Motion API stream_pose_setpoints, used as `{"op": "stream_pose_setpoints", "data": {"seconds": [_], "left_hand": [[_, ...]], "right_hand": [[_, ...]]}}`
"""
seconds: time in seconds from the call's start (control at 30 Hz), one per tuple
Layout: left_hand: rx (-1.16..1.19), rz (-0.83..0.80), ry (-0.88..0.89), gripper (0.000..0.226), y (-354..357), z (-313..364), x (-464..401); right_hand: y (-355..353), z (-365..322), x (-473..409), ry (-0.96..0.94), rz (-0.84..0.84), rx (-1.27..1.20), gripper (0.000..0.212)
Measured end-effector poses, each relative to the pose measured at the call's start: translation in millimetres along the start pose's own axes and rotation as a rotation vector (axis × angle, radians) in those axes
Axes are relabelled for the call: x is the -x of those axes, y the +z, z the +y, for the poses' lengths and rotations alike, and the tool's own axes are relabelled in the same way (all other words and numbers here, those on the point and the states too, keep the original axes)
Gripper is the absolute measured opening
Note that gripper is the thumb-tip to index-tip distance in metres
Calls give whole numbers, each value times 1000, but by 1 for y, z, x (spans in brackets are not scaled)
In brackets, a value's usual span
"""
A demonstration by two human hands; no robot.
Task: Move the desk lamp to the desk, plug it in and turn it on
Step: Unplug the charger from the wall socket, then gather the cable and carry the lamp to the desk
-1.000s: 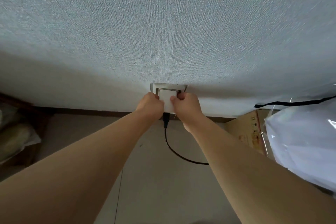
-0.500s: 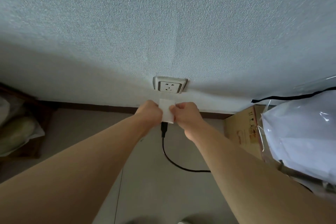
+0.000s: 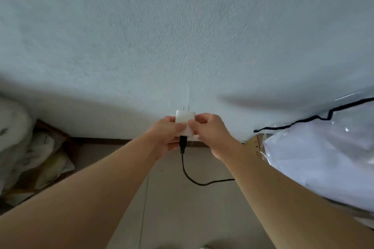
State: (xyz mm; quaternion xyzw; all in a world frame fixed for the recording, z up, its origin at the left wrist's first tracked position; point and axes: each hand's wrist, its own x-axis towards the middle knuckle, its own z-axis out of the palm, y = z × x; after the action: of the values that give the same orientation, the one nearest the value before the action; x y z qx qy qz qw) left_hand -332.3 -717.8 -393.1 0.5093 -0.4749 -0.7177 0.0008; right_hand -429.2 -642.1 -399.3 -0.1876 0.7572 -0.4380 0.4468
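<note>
A white plug adapter (image 3: 185,121) with two metal prongs pointing up at the wall is held between both hands. My left hand (image 3: 164,135) grips its left side and my right hand (image 3: 210,131) pinches its right side. A black cable (image 3: 190,176) runs from a black connector at the adapter's bottom, curves down and passes right under my right forearm. The wall socket is hidden behind the adapter and hands. No lamp or desk is in view.
A pale textured wall (image 3: 182,46) fills the upper view, with a dark skirting board (image 3: 101,140) below. Bags lie at the left (image 3: 30,147). A clear plastic-wrapped white bundle (image 3: 323,157) and a cardboard box (image 3: 256,144) sit at the right. Beige floor tiles lie beneath my arms.
The adapter was against the wall socket one second ago; both hands have pulled it away from the wall and towards me. The prongs now show and the socket is out of sight.
</note>
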Motion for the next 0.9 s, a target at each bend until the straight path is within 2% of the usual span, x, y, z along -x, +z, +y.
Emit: {"op": "stream_pose_setpoints", "data": {"seconds": [0.17,0.53,0.73,0.9], "left_hand": [[15,1,55,20,0,44,64],[-12,-161,191,23,13,132,215],[42,-239,273,18,32,163,286],[121,-185,323,19,44,181,334]], "right_hand": [[-13,-59,50,-65,61,43,30],[-58,-177,190,-158,171,74,30],[-82,-212,258,-184,174,-16,34],[-99,-221,301,-191,131,-34,34]]}}
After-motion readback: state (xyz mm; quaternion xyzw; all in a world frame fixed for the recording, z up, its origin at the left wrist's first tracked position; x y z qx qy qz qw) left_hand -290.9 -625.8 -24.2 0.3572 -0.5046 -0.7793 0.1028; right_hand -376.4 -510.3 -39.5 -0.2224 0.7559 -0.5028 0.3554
